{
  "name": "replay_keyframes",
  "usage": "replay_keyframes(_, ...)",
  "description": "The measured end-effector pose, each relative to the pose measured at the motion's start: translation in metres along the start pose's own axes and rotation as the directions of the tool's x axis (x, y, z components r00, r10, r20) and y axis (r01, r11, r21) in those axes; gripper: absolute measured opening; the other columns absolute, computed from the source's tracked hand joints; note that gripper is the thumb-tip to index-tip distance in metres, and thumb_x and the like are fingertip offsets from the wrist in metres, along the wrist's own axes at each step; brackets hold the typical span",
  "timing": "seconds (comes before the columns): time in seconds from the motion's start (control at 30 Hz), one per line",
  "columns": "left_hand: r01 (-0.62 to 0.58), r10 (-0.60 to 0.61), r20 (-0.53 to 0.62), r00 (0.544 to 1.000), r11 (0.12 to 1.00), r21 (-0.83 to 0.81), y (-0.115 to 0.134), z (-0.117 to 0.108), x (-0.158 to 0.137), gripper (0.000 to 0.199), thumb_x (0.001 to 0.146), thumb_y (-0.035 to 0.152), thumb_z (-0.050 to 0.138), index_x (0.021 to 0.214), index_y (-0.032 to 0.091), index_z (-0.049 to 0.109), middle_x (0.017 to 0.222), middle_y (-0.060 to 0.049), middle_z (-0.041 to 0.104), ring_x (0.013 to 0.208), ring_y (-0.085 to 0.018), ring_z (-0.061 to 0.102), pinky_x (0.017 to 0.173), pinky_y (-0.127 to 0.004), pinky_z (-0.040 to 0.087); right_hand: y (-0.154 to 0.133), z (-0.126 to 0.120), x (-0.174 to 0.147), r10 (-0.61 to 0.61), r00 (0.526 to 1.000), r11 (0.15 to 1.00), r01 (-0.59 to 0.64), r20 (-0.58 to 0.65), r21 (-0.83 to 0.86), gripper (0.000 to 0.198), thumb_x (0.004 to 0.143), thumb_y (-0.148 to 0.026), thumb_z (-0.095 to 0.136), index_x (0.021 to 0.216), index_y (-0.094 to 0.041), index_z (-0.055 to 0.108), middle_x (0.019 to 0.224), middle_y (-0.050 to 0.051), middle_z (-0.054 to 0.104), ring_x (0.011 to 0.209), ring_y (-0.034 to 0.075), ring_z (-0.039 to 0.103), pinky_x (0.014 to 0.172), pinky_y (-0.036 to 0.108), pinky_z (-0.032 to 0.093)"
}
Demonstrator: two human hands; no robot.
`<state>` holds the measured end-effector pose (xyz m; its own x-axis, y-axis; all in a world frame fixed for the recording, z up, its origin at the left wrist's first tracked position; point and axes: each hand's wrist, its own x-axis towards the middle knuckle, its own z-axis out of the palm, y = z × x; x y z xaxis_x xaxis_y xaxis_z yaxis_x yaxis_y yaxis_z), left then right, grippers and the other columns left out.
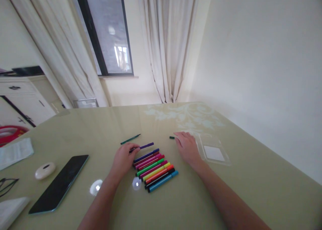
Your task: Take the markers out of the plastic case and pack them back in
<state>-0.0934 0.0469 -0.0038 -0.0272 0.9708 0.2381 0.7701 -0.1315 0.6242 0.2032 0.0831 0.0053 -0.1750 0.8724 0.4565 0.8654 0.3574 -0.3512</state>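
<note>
My left hand [125, 156] is closed around the left end of a purple marker [147, 145], its other end sticking out to the right. Below it, several capped markers lie side by side in a slanting row, among them a green marker [150, 167], a yellow marker [156, 171] and a light blue marker [163, 182]. An uncapped dark green marker [130, 139] lies apart, beyond my left hand. My right hand [187, 146] rests low on the table, with a small dark green cap [171, 137] poking out at its thumb and fingertips; the fingers partly hide the cap.
Right of my right hand lies a clear plastic case [215, 153] with a white card in it. On the left are a dark tablet or phone [60, 183], a white oval case [45, 170], glasses [8, 186] and a pale cloth [16, 153]. A wall borders the table's right side.
</note>
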Motion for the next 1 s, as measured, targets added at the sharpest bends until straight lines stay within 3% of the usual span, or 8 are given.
replay_keyframes(0.13,-0.02,0.017,0.092,0.996,0.999,0.034,-0.017,-0.002,0.004,0.035,0.094,0.041,0.05,0.092,0.022,0.08,0.103,-0.008,0.076,0.099,-0.026,0.068,0.093,-0.04,0.052,0.003,0.009,-0.004,-0.041,0.993,0.979,0.062,0.109,-0.193,0.038,0.098,-0.016,0.053,0.134,-0.021,0.063,0.14,0.011,0.064,0.126,0.03,0.055,0.102,0.047,0.037)
replay_keyframes(0.3,0.123,-0.084,-0.179,0.98,0.968,0.219,-0.024,0.001,0.005,0.041,0.1,0.032,0.041,0.128,0.021,0.069,0.139,-0.012,0.065,0.125,-0.032,0.056,0.106,-0.051,0.044,-0.002,0.01,-0.005,-0.06,0.984,0.966,0.099,0.167,-0.238,0.026,0.098,-0.017,0.057,0.122,-0.021,0.067,0.137,0.01,0.066,0.127,0.029,0.053,0.104,0.048,0.033)
replay_keyframes(0.37,0.199,-0.137,-0.21,0.968,0.93,0.311,-0.025,0.002,0.003,0.044,0.101,0.032,0.038,0.137,0.023,0.062,0.145,-0.011,0.061,0.128,-0.036,0.052,0.102,-0.057,0.044,-0.004,0.008,-0.005,-0.062,0.982,0.97,0.101,0.178,-0.219,0.018,0.098,-0.017,0.058,0.112,-0.022,0.069,0.127,0.009,0.071,0.122,0.028,0.056,0.102,0.047,0.032)
replay_keyframes(0.43,0.212,-0.15,-0.19,0.97,0.908,0.363,-0.025,0.002,0.001,0.041,0.101,0.033,0.039,0.134,0.023,0.063,0.139,-0.012,0.064,0.124,-0.037,0.054,0.098,-0.057,0.046,-0.005,0.006,-0.004,-0.066,0.98,0.976,0.102,0.186,-0.194,0.012,0.098,-0.019,0.06,0.105,-0.022,0.069,0.119,0.007,0.073,0.118,0.027,0.058,0.101,0.046,0.033)
replay_keyframes(0.53,0.186,-0.124,-0.182,0.975,0.905,0.382,-0.025,0.0,0.0,0.031,0.098,0.036,0.046,0.111,0.021,0.07,0.121,-0.013,0.071,0.114,-0.036,0.06,0.094,-0.051,0.049,-0.004,0.007,-0.004,-0.063,0.979,0.981,0.097,0.193,-0.17,0.01,0.098,-0.02,0.062,0.103,-0.023,0.07,0.115,0.006,0.074,0.117,0.027,0.058,0.101,0.046,0.032)
replay_keyframes(0.63,0.157,-0.106,-0.188,0.977,0.946,0.285,-0.023,-0.003,0.003,0.024,0.095,0.036,0.049,0.098,0.022,0.068,0.107,-0.011,0.074,0.105,-0.033,0.064,0.092,-0.047,0.05,-0.003,0.008,-0.003,-0.059,0.979,0.983,0.091,0.193,-0.16,0.01,0.098,-0.02,0.062,0.1,-0.022,0.071,0.116,0.007,0.075,0.118,0.028,0.059,0.102,0.047,0.031)
replay_keyframes(0.8,0.018,-0.039,-0.11,0.993,0.982,-0.186,0.0,0.0,0.005,0.032,0.091,0.047,0.055,0.105,0.023,0.071,0.102,-0.006,0.077,0.093,-0.026,0.07,0.083,-0.038,0.054,-0.011,0.003,-0.002,-0.06,0.986,0.995,0.047,0.155,0.083,0.012,0.1,-0.022,0.058,0.104,-0.023,0.07,0.109,0.005,0.077,0.106,0.024,0.066,0.098,0.042,0.037)
replay_keyframes(1.0,-0.047,0.044,-0.017,0.999,0.961,-0.271,0.03,0.005,-0.004,0.032,0.09,0.043,0.057,0.105,0.023,0.076,0.104,-0.005,0.078,0.091,-0.024,0.069,0.084,-0.037,0.054,-0.029,-0.01,-0.005,-0.116,0.993,0.927,0.099,0.025,0.361,0.016,0.1,-0.026,0.057,0.109,-0.024,0.07,0.111,0.004,0.076,0.107,0.023,0.068,0.095,0.037,0.043)
